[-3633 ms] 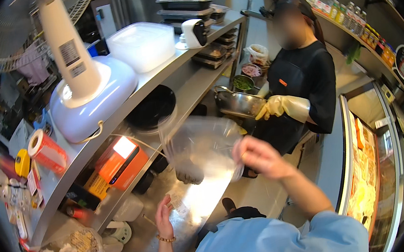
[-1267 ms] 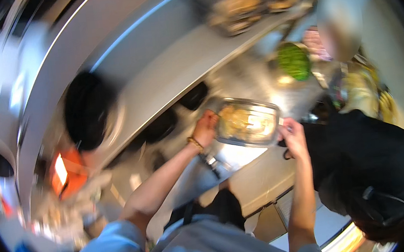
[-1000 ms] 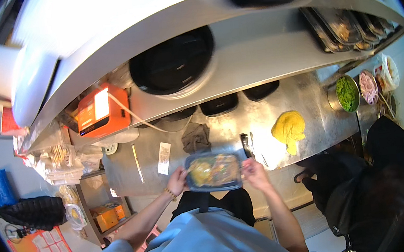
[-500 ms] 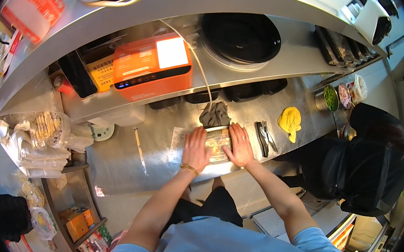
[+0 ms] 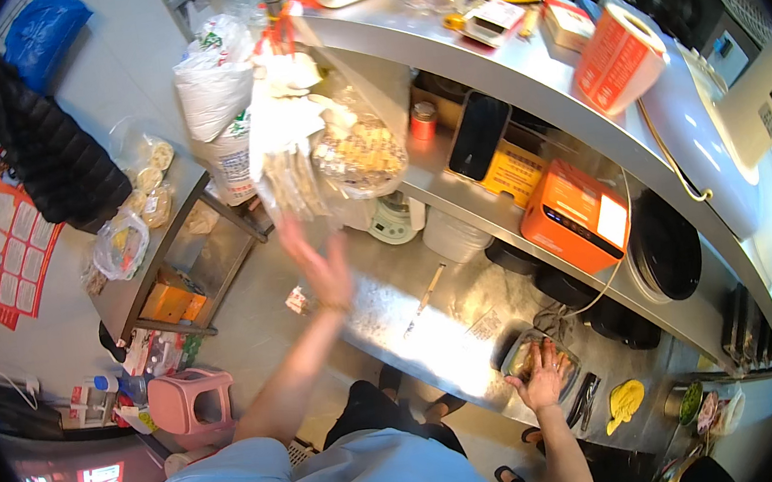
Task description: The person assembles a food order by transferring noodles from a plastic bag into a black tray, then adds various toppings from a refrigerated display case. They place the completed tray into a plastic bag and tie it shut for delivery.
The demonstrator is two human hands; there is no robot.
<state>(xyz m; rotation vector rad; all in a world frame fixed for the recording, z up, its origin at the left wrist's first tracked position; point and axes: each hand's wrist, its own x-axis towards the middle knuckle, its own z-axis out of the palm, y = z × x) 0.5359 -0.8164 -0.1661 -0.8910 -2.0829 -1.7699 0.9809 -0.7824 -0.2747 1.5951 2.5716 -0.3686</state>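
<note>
My left hand (image 5: 317, 266) is stretched out to the left, fingers extended and a little blurred, holding nothing that shows. Its fingertips come close to the lower edge of a bundle of white plastic bags (image 5: 288, 171) hanging at the counter's end; whether they touch cannot be made out. Beside that bundle hangs a clear bag of wrapped wooden sticks or similar pale pieces (image 5: 359, 154). My right hand (image 5: 542, 375) lies with spread fingers on top of a clear rectangular food container (image 5: 568, 365) on the steel counter (image 5: 385, 312). The hand covers most of the food inside.
Black tongs (image 5: 583, 399) and a yellow cloth (image 5: 624, 401) lie right of the container. A thin stick (image 5: 426, 299) rests on the counter. An orange machine (image 5: 574, 218) and a phone (image 5: 479, 135) stand on the shelf. A pink stool (image 5: 192, 401) is at the lower left.
The view has swung to the left. My left hand has come off the container and reached out toward the hanging bags. My right hand has shifted onto the container's top.
</note>
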